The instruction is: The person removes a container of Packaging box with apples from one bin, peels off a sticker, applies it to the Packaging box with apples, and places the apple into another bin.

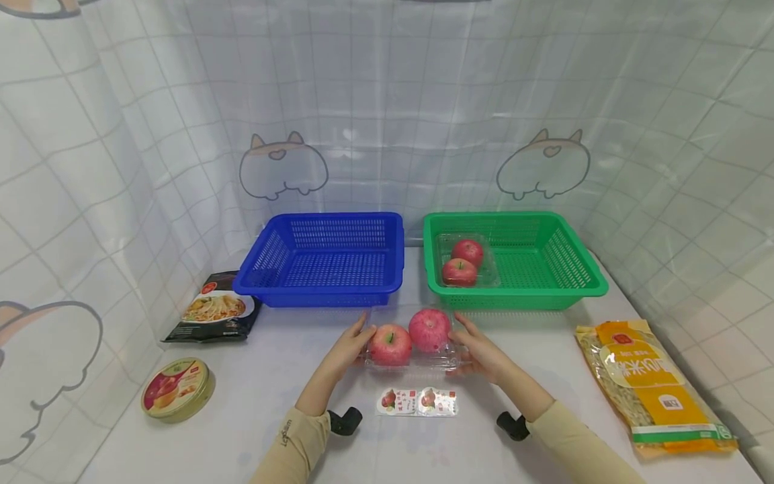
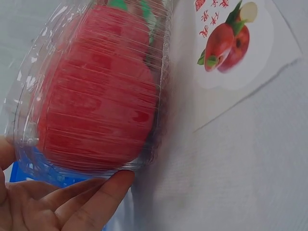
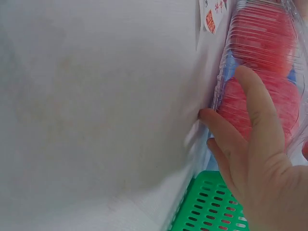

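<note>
Two red apples point(image 1: 390, 345) lie side by side in a clear plastic clamshell box point(image 1: 417, 366), low over the table in front of the baskets. My left hand point(image 1: 347, 349) grips the box's left end; in the left wrist view its fingertips point(image 2: 118, 185) press under the ribbed wall. At the right end my right hand point(image 1: 486, 353) holds the box, with fingers point(image 3: 262, 106) spread along its side in the right wrist view. Two apple-printed labels point(image 1: 417, 402) lie flat on the table, nearer to me than the box.
Behind the box stand a blue basket point(image 1: 320, 299) and a green basket point(image 1: 526, 299); the green one contains another clear box with two apples point(image 1: 459, 272). At left lie a black food packet point(image 1: 214, 309) and a round tin point(image 1: 178, 390). A yellow grain bag point(image 1: 656, 386) lies at right.
</note>
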Demonstrator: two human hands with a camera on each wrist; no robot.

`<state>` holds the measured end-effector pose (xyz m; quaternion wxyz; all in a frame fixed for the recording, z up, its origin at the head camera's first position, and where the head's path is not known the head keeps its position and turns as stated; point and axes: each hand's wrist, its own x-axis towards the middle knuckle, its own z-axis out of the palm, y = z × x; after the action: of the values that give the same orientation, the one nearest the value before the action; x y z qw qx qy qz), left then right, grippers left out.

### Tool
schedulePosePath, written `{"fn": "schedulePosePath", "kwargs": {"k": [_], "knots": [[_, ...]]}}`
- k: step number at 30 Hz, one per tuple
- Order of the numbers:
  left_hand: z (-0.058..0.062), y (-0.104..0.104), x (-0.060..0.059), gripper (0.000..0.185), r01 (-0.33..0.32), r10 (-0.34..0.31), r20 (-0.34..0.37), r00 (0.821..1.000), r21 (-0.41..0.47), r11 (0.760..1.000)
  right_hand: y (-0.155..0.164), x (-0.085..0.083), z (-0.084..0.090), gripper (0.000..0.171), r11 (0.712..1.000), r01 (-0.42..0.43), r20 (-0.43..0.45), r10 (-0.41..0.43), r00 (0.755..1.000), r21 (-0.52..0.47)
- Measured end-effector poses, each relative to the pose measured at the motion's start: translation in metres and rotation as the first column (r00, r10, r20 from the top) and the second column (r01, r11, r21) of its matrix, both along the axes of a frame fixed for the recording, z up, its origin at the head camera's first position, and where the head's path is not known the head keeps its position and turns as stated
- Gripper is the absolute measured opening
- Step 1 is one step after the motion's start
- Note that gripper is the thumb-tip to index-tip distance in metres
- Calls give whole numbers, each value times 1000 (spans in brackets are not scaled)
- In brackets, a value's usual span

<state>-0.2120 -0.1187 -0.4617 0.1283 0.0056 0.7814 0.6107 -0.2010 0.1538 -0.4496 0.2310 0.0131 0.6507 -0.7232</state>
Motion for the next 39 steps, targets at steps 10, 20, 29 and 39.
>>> {"fn": "schedulePosePath", "kwargs": {"k": [10,20,29,39], "knots": [[1,2,3,64,4,-4,-7,1000,8,1000,1,1,1,72,1000,-10,5,10,1000,23],[-1,4,3,65,1,-1,-27,1000,7,1000,0,-1,-2,72,995,31,-4,-31,1000,99],[0,5,4,66,1,-1,-52,999,-14,1000,1,-3,-2,70,982,46,-20,-43,999,184],[-3,6,5,64,-10,9,-64,998,-23,1000,2,-1,-4,67,973,35,-68,-20,998,227]]}}
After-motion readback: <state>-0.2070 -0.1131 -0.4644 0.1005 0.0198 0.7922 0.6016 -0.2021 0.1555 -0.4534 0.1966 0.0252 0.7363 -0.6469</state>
